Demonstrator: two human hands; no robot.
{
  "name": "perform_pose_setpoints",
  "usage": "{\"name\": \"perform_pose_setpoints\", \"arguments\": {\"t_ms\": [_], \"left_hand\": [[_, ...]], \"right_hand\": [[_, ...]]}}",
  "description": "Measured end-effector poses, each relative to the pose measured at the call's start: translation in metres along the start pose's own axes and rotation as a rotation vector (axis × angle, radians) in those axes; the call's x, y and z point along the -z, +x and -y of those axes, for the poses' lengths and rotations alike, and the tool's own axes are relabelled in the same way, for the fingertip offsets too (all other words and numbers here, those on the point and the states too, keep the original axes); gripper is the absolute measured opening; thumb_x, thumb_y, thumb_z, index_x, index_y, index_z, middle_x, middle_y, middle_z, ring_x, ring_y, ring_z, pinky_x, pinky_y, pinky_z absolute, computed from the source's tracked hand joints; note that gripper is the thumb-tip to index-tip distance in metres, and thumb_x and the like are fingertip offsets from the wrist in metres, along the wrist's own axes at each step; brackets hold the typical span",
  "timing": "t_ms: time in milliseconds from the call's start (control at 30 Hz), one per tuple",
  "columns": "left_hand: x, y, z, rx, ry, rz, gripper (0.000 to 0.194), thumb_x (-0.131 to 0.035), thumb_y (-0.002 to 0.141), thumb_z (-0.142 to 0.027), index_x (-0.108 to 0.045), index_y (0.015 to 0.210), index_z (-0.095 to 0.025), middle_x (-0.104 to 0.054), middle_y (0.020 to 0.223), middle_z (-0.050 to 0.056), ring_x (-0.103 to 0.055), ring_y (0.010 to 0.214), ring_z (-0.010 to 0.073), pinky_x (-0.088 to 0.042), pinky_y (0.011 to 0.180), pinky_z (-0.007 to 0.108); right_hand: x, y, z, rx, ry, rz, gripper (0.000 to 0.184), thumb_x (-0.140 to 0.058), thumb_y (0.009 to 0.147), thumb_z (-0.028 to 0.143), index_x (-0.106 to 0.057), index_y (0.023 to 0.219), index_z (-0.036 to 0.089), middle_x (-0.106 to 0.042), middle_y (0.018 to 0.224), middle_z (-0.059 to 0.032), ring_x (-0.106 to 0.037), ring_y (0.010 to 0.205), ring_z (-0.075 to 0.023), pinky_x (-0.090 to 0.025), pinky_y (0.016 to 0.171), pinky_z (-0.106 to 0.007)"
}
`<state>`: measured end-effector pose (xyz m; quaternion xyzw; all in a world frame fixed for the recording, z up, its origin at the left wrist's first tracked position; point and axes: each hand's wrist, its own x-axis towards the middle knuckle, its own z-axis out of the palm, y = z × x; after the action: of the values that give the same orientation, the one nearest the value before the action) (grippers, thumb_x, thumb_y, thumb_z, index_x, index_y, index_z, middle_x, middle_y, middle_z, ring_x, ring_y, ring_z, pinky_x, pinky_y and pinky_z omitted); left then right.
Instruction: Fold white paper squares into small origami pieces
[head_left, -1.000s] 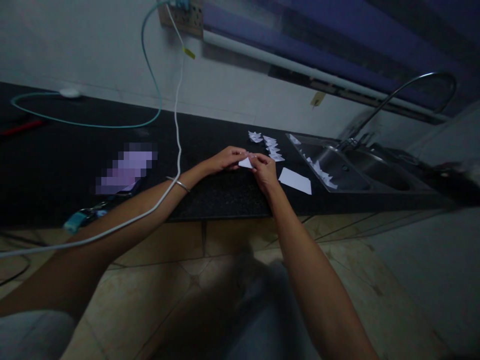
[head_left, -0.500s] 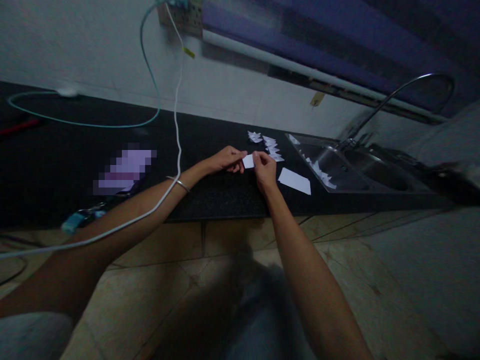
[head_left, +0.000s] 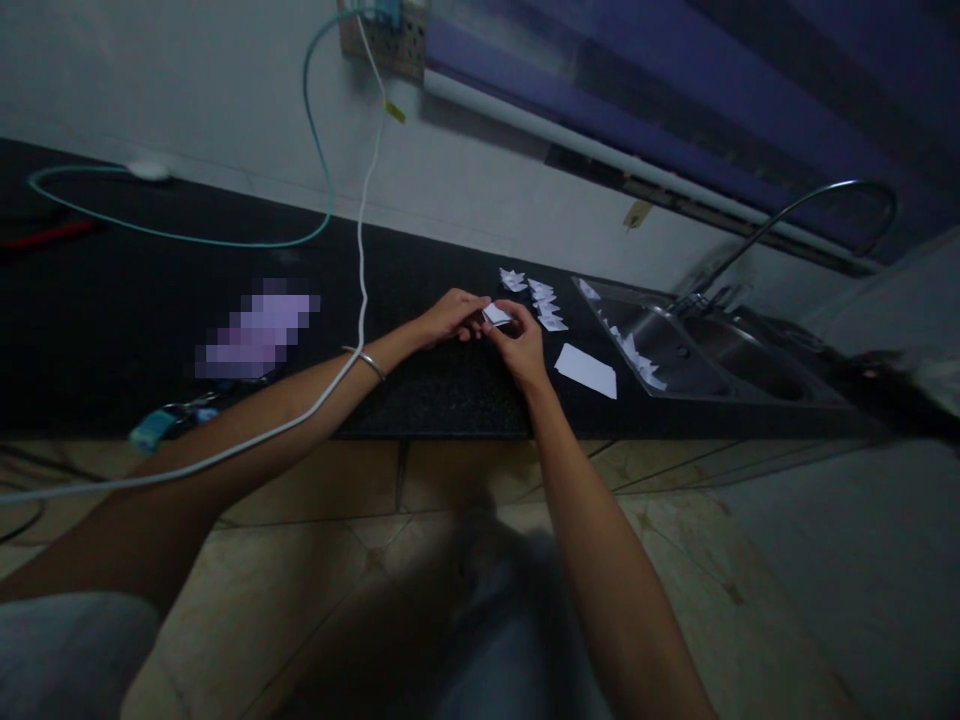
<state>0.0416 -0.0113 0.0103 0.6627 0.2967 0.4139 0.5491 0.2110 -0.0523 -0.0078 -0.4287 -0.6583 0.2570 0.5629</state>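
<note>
Both my hands meet over the dark countertop point(head_left: 442, 390), pinching one small white folded paper piece point(head_left: 496, 314). My left hand point(head_left: 450, 315) grips its left side with curled fingers; a thin bangle sits on that wrist. My right hand point(head_left: 516, 342) holds the paper's right side from below. Just beyond lie several small folded white paper pieces point(head_left: 540, 298) in a loose cluster. A flat white paper sheet point(head_left: 586, 370) rests on the counter right of my right hand.
A steel sink point(head_left: 679, 350) with a curved tap point(head_left: 795, 215) holds more paper scraps. A white cable point(head_left: 363, 260) and a teal cable point(head_left: 225, 242) run from a wall socket. A blurred purple item point(head_left: 256, 332) lies at left. Tiled floor shows below.
The small paper has been turned between my fingers and sits flatter now. My right hand has shifted slightly lower under it. The camera view has tilted a little.
</note>
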Motion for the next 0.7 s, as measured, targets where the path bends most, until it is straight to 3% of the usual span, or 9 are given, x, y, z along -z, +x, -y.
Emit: {"name": "perform_pose_setpoints", "arguments": {"t_ms": [233, 700], "left_hand": [[-0.002, 0.0, -0.004, 0.021, -0.065, -0.006, 0.015, -0.066, 0.087, -0.026, -0.067, 0.083, -0.012, -0.064, 0.064, 0.006, -0.057, 0.052, 0.0098, -0.033, 0.043, 0.024], [-0.004, -0.005, -0.017, -0.025, 0.046, -0.05, 0.012, -0.07, 0.086, -0.021, -0.067, 0.079, -0.012, -0.065, 0.06, 0.003, -0.056, 0.048, 0.0074, -0.039, 0.045, 0.021]], "right_hand": [[0.001, 0.001, 0.0, 0.008, 0.006, -0.026, 0.036, -0.078, 0.075, 0.048, -0.07, 0.104, 0.027, -0.07, 0.117, -0.0048, -0.063, 0.11, -0.0235, -0.05, 0.101, -0.045], [0.003, 0.005, -0.008, 0.089, -0.006, -0.178, 0.027, -0.077, 0.075, 0.051, -0.075, 0.081, 0.025, -0.066, 0.104, -0.0076, -0.063, 0.108, -0.0244, -0.054, 0.098, -0.047]]}}
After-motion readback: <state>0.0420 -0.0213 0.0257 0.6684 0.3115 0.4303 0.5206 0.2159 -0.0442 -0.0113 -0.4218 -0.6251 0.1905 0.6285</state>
